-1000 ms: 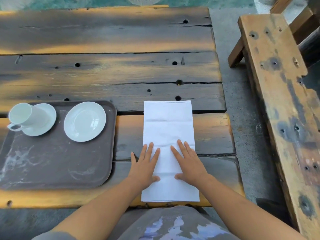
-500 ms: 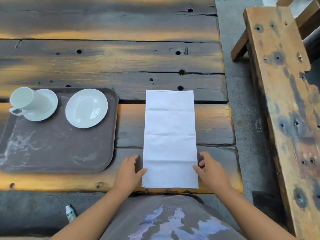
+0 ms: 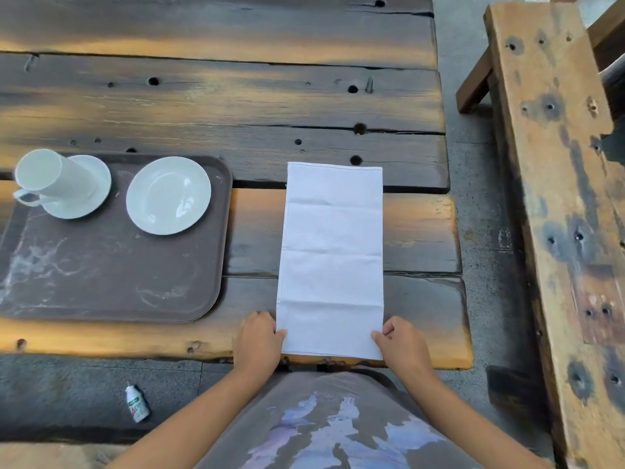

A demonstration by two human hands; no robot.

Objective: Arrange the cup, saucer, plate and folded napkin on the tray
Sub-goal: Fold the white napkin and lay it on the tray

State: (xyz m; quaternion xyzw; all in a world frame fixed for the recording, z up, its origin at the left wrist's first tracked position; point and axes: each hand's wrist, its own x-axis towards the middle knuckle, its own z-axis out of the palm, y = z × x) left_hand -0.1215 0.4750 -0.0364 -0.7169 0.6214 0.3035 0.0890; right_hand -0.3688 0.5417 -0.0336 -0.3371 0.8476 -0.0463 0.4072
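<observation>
A white napkin [image 3: 333,258] lies folded into a long strip on the wooden table [image 3: 236,103], to the right of the brown tray [image 3: 111,275]. My left hand [image 3: 258,341] pinches its near left corner and my right hand [image 3: 400,343] pinches its near right corner, at the table's front edge. On the tray's far side a white cup [image 3: 50,176] stands on a white saucer [image 3: 89,192], handle to the left. A white plate [image 3: 168,195] lies just right of them.
A weathered wooden bench [image 3: 558,198] runs along the right, with a strip of grey floor between it and the table. A small white bottle [image 3: 137,402] lies on the floor below the table's front edge. The tray's near half is bare.
My hands slid off the napkin's top, moved back to its near corners and closed on them. The napkin, cup, saucer and plate stayed in place; the view tilted down.
</observation>
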